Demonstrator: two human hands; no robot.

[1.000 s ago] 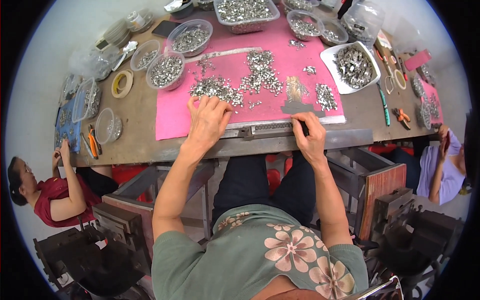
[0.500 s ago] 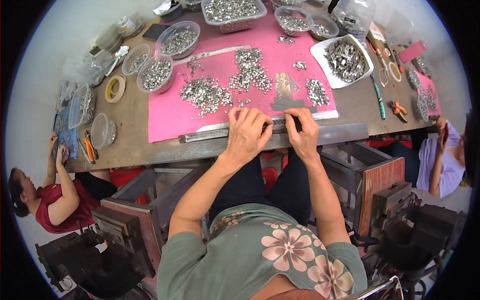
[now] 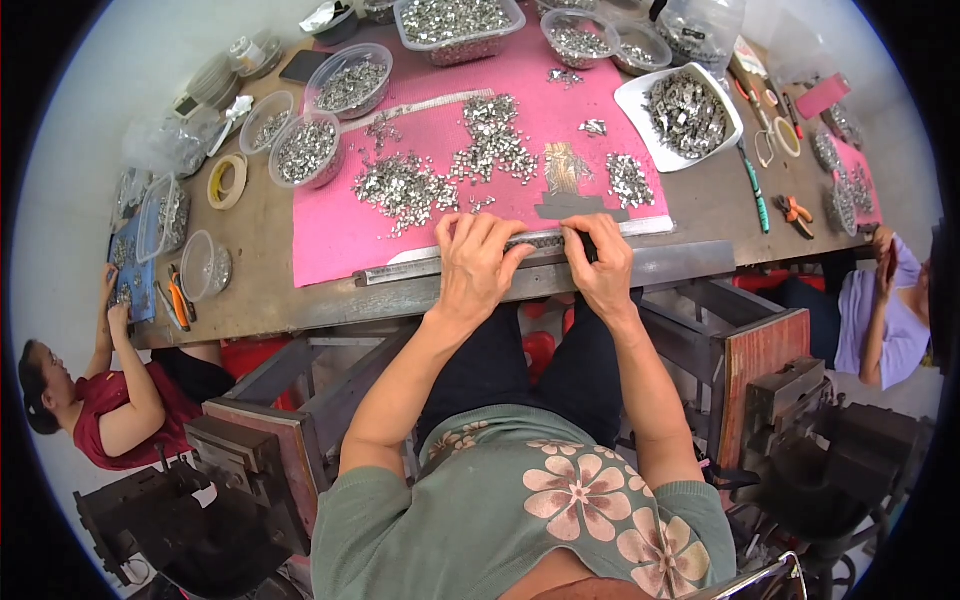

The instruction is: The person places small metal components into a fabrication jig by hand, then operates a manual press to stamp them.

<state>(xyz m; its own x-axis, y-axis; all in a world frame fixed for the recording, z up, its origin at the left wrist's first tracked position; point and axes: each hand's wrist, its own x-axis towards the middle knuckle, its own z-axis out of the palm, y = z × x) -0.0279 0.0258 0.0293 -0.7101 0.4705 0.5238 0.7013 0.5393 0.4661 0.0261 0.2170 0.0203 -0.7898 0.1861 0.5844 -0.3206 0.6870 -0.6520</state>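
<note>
Both my hands have come together on the long metal strip (image 3: 545, 262) that lies along the near edge of the desk (image 3: 270, 300). A second ago my left hand (image 3: 478, 262) was flat out on the pink mat (image 3: 340, 225), close to the heap of small silver metal pieces (image 3: 400, 187), and my right hand (image 3: 603, 262) sat further right along the strip; half a second ago the left had already drawn in beside it. Now my left fingers (image 3: 470, 232) lie curled over the top of the strip, pressed down on it, and my right fingers (image 3: 590, 232) are closed around it just to the right, thumb underneath as far as I can tell. I judge that the picking from the heap is over for the moment and I am working the pieces set in the strip, sliding or pressing them along. The heaps on the mat lie untouched beyond my knuckles, and the white tray (image 3: 640, 105) of pieces stays far right. A person in red (image 3: 110, 400) sits off to my left.
</note>
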